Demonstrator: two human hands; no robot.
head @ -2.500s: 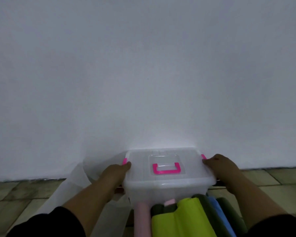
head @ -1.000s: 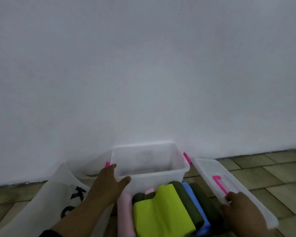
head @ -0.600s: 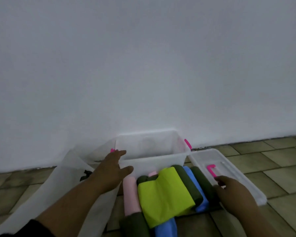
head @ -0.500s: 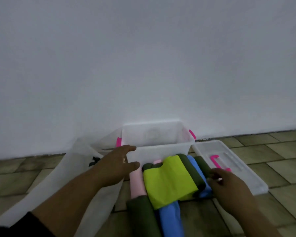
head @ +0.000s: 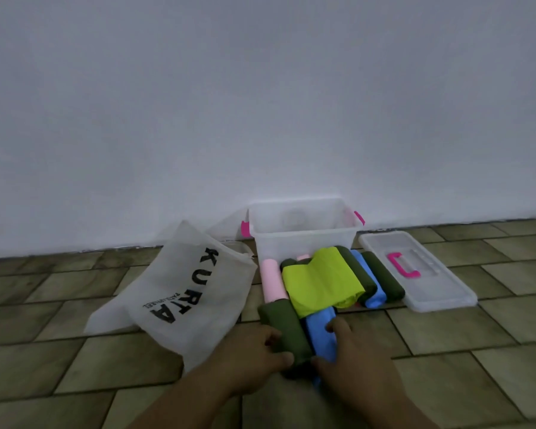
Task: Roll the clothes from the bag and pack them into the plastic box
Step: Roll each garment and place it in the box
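A plain white wall (head: 260, 103) fills most of the view and meets a floor (head: 446, 351) of olive-brown tiles. A white bag (head: 180, 292) printed KURTA lies flat on the floor, left of the open plastic box (head: 304, 243) against the wall. The lid (head: 440, 289) lies to the right. Rolled clothes (head: 319, 281) sit just before the box. The left hand (head: 254, 348) grips a dark green roll (head: 287, 326); the right hand (head: 353, 357) curls round a blue roll (head: 321, 329).

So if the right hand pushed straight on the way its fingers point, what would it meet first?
The blue roll the right hand grips, beside the olive roll in the left hand; past that, probably the lime-green cloth; depth unclear.
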